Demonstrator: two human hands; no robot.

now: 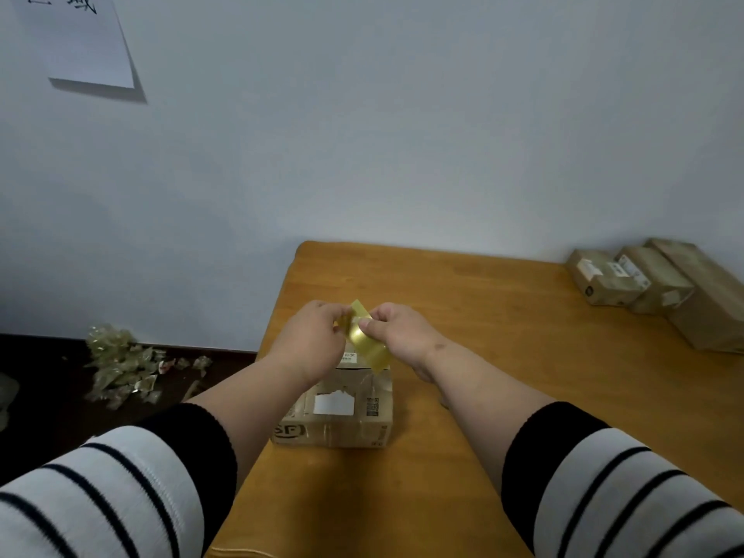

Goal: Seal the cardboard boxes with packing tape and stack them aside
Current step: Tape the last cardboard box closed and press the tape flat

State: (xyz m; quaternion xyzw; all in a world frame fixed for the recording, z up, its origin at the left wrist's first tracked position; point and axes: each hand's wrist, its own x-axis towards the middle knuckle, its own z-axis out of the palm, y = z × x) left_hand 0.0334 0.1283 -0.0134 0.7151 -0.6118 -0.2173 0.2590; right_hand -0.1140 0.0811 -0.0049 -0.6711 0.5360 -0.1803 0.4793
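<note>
A small cardboard box [342,412] with a torn white label stands on the wooden table [483,336], near its left edge. Above the box, a strip of yellowish packing tape [368,344] is stretched between both hands. My left hand [310,340] pinches the tape's upper left end with curled fingers. The thumb and fingers of my right hand [402,332] pinch the tape near its middle. The strip's lower end hangs toward the box top. No tape roll is visible.
Three closed cardboard boxes [660,287] stand side by side at the table's far right, against the wall. Crumpled tape scraps [125,364] lie on the dark floor to the left. A white paper sheet [76,38] hangs on the wall.
</note>
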